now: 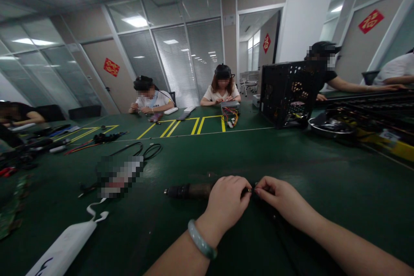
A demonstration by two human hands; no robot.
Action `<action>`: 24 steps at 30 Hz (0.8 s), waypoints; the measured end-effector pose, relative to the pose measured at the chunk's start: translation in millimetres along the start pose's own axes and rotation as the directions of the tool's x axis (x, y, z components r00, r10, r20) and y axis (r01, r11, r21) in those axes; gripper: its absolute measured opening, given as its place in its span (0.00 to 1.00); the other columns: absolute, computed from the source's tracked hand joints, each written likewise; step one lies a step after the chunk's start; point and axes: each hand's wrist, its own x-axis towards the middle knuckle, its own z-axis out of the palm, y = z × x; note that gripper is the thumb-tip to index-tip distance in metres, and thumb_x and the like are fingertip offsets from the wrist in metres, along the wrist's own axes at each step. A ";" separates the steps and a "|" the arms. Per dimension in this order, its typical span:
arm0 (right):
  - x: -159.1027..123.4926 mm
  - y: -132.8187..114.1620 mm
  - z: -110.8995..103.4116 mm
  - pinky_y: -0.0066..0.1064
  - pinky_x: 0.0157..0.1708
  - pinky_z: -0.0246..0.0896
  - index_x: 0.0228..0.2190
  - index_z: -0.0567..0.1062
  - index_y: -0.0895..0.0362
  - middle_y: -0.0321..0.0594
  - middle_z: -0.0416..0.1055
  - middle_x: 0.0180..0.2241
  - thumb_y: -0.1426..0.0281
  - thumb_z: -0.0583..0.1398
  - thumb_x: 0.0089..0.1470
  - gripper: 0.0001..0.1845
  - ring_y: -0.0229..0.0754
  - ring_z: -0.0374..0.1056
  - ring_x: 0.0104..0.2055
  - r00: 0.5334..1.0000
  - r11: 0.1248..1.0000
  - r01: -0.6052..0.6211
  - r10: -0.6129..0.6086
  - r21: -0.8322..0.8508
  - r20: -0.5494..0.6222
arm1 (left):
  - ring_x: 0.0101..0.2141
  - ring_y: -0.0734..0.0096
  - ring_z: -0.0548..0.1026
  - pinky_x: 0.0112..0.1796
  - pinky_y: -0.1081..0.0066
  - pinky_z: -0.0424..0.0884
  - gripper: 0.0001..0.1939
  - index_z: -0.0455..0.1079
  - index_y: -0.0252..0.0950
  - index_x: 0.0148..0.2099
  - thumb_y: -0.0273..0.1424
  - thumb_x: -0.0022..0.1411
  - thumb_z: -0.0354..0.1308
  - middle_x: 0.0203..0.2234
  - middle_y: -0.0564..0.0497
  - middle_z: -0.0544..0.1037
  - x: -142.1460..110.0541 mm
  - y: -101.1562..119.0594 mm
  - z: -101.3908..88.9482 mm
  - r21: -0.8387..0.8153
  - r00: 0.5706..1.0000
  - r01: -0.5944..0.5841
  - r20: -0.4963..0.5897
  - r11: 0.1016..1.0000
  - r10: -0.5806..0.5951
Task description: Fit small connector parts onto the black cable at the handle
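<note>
A dark electric screwdriver (189, 191) lies along the green table, its tip pointing left. Over its rear end is my left hand (228, 202), closed around the body, with a green bangle (201, 241) on that wrist. Just to the right, my right hand (280, 196) pinches a small dark plug at the end of a black cable (274, 220). The plug meets or nearly meets the tool's rear; the fingers hide the exact joint. From there the cable runs down toward the table's near edge.
On the left stand a white power bank-like block (61, 248), a blurred-out packet (121, 177) with black cable, and a green circuit board (14, 207). A black computer case (287, 95) and a metal bowl (330, 127) are at right. Several people sit around the table (194, 155).
</note>
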 end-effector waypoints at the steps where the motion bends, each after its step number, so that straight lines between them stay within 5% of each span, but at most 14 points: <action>1: 0.1 0.8 0.0 0.26 0.31 0.61 0.33 0.73 0.55 0.35 0.75 0.32 0.63 0.56 0.59 0.09 0.40 0.70 0.33 1.000 1.000 -0.003 0.003 0.009 0.003 | 0.39 0.66 0.72 0.43 0.63 0.66 0.04 0.69 0.41 0.41 0.29 0.62 0.57 0.36 0.55 0.75 0.0 0.1 0.0 0.004 1.000 0.000 0.001 1.000 0.000; 24: 3.5 9.5 3.6 0.25 0.29 0.61 0.33 0.74 0.55 0.35 0.74 0.31 0.65 0.58 0.57 0.07 0.39 0.70 0.32 0.999 0.999 0.029 -0.029 0.016 0.040 | 0.41 0.65 0.71 0.45 0.62 0.66 0.05 0.67 0.40 0.40 0.27 0.60 0.57 0.38 0.54 0.74 -1.3 0.5 -1.4 -0.008 1.000 0.003 0.014 1.000 -0.003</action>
